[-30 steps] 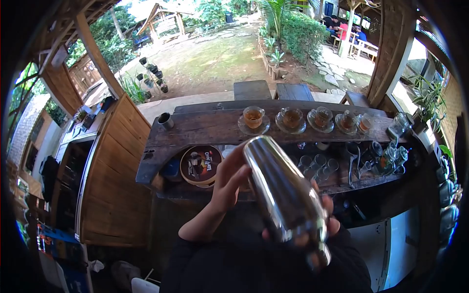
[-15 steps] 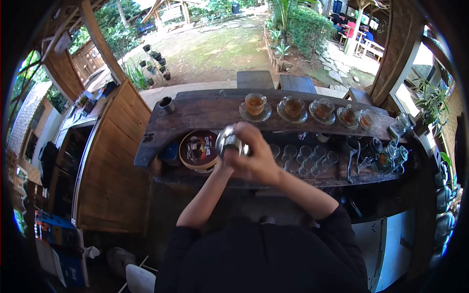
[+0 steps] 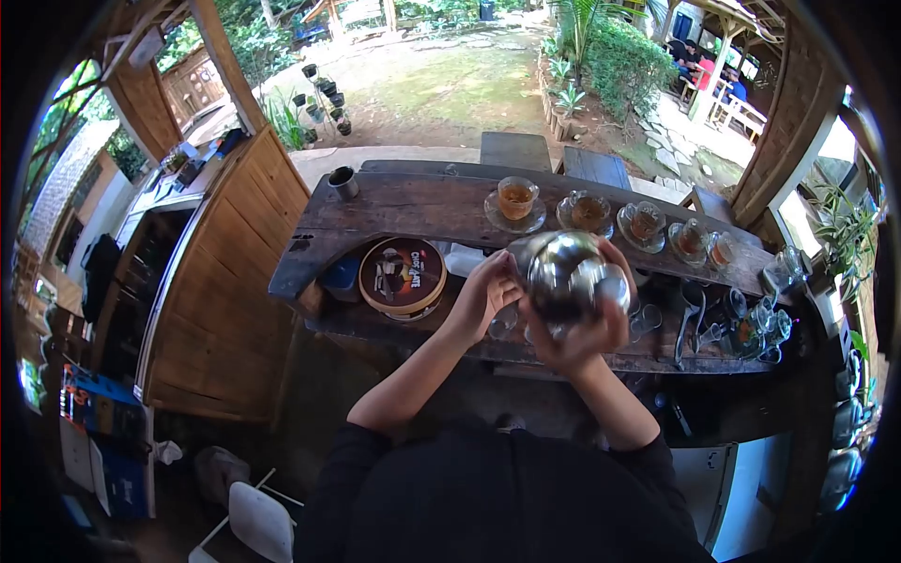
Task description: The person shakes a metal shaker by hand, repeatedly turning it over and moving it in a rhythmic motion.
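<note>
A shiny rounded metal shaker (image 3: pixel 571 274) is held up above the counter, with bright reflections on its surface. My right hand (image 3: pixel 587 342) wraps around its right and lower side, fingers curled over the metal. At the shaker's left end, my left hand (image 3: pixel 488 293) grips it with bent fingers, partly hidden behind it. Just beyond stand glass cups of amber drink on saucers, among them a cup (image 3: pixel 516 197) and another cup (image 3: pixel 589 212). Below the shaker, clear glasses (image 3: pixel 646 321) on the lower shelf are mostly covered by my hands.
The dark wooden counter (image 3: pixel 404 211) carries a metal cup (image 3: pixel 343 183) at its left end. A round box (image 3: pixel 404 277) lies on the lower shelf. Glass jugs (image 3: pixel 755 324) crowd the right side. A wooden cabinet (image 3: pixel 221 310) stands left; people sit outside, far right.
The shaker and both hands have moved right and show larger. My left hand has come out beside the shaker, and the round box is now uncovered. The view has shifted slightly.
</note>
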`<control>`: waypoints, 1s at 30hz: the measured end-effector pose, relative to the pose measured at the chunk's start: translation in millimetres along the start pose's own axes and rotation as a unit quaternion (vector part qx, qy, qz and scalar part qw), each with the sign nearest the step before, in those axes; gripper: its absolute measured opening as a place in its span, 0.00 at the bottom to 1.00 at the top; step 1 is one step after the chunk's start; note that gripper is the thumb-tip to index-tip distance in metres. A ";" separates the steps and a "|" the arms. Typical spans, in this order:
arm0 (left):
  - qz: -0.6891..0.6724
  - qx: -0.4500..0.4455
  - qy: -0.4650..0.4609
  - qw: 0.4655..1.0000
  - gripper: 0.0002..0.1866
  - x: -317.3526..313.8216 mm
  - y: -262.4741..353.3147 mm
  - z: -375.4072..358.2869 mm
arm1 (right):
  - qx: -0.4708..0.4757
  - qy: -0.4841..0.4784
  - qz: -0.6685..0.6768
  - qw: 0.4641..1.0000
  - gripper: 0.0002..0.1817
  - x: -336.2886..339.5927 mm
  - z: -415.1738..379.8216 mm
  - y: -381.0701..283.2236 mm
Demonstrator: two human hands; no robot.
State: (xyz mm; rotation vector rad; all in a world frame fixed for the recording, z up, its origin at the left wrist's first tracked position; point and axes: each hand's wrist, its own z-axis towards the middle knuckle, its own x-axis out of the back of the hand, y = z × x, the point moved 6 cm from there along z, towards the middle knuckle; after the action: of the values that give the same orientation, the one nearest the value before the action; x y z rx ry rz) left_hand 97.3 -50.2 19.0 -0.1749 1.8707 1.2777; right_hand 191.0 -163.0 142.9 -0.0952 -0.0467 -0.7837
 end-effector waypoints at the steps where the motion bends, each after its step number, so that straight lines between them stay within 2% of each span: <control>1: 0.032 -0.075 -0.040 0.996 0.21 -16.6 17.1 -14.6 | -0.064 -0.065 0.020 0.996 0.43 5.7 -9.3 -2.0; 2: 0.064 -0.152 -0.079 0.983 0.22 -27.8 31.8 -27.9 | -0.125 -0.129 0.041 0.983 0.42 19.3 -24.6 -7.8; 3: 0.082 -0.188 -0.107 0.973 0.29 -31.6 38.4 -38.5 | -0.223 -0.227 0.093 0.944 0.30 31.9 -27.7 -13.2; 4: 0.069 -0.204 -0.121 0.969 0.29 -28.8 38.1 -43.6 | -0.144 0.145 0.282 0.937 0.21 12.5 -59.3 -40.0; 6: -0.028 -0.181 -0.115 0.976 0.30 -27.8 31.6 -45.0 | -0.096 0.185 0.248 0.946 0.17 -5.1 -52.0 -41.0; 7: -0.081 -0.116 -0.092 0.986 0.31 -19.7 22.3 -35.4 | -0.054 -0.125 0.223 0.965 0.19 0.2 -44.1 -16.0; 8: -0.096 -0.008 -0.077 0.992 0.31 21.0 -6.4 -9.2 | -0.105 -0.126 0.209 0.964 0.24 -19.3 -31.9 -11.2; 10: -0.049 -0.038 0.045 0.997 0.30 21.2 -6.1 -17.1 | 0.076 -0.143 0.090 0.983 0.34 -40.4 -22.5 -4.3; 11: -0.131 -0.034 -0.069 0.988 0.27 11.0 -2.4 -19.4 | -0.113 -0.213 0.113 0.964 0.47 -35.0 -25.4 2.9; 12: -0.212 -0.031 -0.182 0.960 0.23 1.0 3.3 -23.8 | -0.102 -0.213 0.133 0.963 0.47 -23.1 -16.3 -7.9; 14: -0.026 -0.085 -0.061 0.994 0.22 -4.6 21.3 -29.5 | -0.119 -0.160 0.154 0.968 0.45 10.5 -29.2 -21.1; 15: 0.012 -0.157 -0.102 0.982 0.21 -21.5 37.6 -42.1 | -0.120 -0.163 0.156 0.967 0.45 -0.6 -37.8 -25.0; 16: 0.044 -0.218 -0.148 0.964 0.21 -34.6 50.2 -53.6 | -0.125 0.006 0.251 0.960 0.47 -1.5 -49.6 -28.6; 17: 0.072 -0.232 -0.107 0.964 0.22 -41.3 54.5 -59.3 | -0.125 0.175 0.336 0.917 0.51 5.3 -61.5 -26.7; 18: 0.100 -0.246 -0.066 0.962 0.22 -46.2 54.6 -61.2 | -0.126 0.173 0.339 0.916 0.51 15.8 -47.3 -26.1; 19: 0.046 -0.198 -0.069 0.977 0.21 -39.6 43.7 -45.4 | -0.120 -0.002 0.121 0.985 0.50 20.8 -16.5 -30.6; 20: 0.016 -0.120 -0.075 0.990 0.19 -24.7 27.5 -22.5 | -0.104 -0.175 -0.106 0.973 0.50 14.8 -5.2 -29.0; 21: -0.008 -0.092 -0.076 0.993 0.19 -5.6 10.9 -3.2 | -0.002 -0.150 -0.172 0.974 0.48 1.2 -7.4 -23.6; 22: -0.031 -0.064 -0.079 0.994 0.18 5.0 -2.1 7.6 | -0.010 -0.006 -0.089 0.996 0.46 -4.5 -18.6 -5.9; 24: -0.041 -0.062 -0.082 0.994 0.19 -9.5 3.0 -4.2 | 0.013 0.015 -0.029 0.999 0.46 2.5 -2.0 -6.6; 25: -0.018 -0.112 -0.084 0.990 0.19 -24.5 19.5 -17.4 | -0.023 -0.166 -0.111 0.980 0.43 8.5 11.4 -24.3; 26: 0.004 -0.162 -0.087 0.983 0.19 -35.9 33.4 -29.2 | -0.273 -0.325 -0.011 0.905 0.47 23.6 0.1 -14.2; 27: -0.006 -0.188 -0.102 0.977 0.20 -39.9 42.9 -37.5 | -0.273 -0.325 -0.011 0.906 0.47 15.7 -2.7 -13.7; 28: 0.016 -0.233 -0.120 0.965 0.20 -37.1 50.0 -45.4 | -0.173 -0.227 0.033 0.958 0.44 7.5 2.2 -24.4; 29: 0.019 -0.245 -0.100 0.964 0.20 -30.7 50.7 -46.4 | -0.069 -0.125 0.075 0.987 0.41 1.4 -0.3 -34.4; 30: 0.022 -0.257 -0.081 0.963 0.20 -23.7 49.1 -45.4 | 0.037 -0.020 0.114 0.993 0.39 3.0 -8.5 -40.3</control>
State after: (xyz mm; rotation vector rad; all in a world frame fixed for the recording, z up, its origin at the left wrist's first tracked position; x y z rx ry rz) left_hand 60.8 -72.1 75.8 -0.2947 1.3810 1.7362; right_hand 164.7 -194.4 137.4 -0.0450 -0.1018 -0.5506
